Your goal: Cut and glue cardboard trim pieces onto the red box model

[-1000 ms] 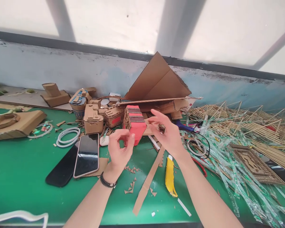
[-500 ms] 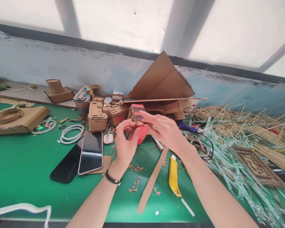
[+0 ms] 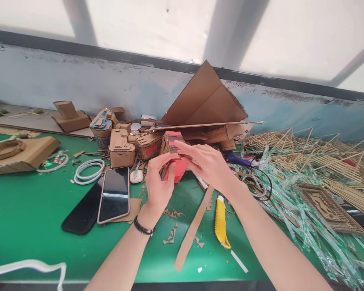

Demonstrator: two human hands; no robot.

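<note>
Between my hands is a small cardboard model (image 3: 173,136) with red faces and dark stripes across its top. My left hand (image 3: 159,181), with a dark beaded bracelet at the wrist, is closed on its left and near side. From the right, my right hand (image 3: 208,162) reaches over it with fingers bent against its upper edge; the fingertips are partly hidden. A yellow utility knife (image 3: 221,222) lies below my right hand, blade end away from me. Beside it rests a long cardboard strip (image 3: 194,230), with small cardboard scraps (image 3: 171,234) scattered nearby.
Two phones (image 3: 114,196) overlap at left near a coiled white cable (image 3: 89,171). Behind them stand several small cardboard models (image 3: 121,151). A large cardboard sheet (image 3: 206,97) leans on the wall. Thin wooden sticks (image 3: 309,149) and clear plastic wrappers (image 3: 294,206) pile up at right.
The view has shifted slightly, so things on the table sit a little further left. Both hands stay on the red cardboard model, with only slight finger movement.
</note>
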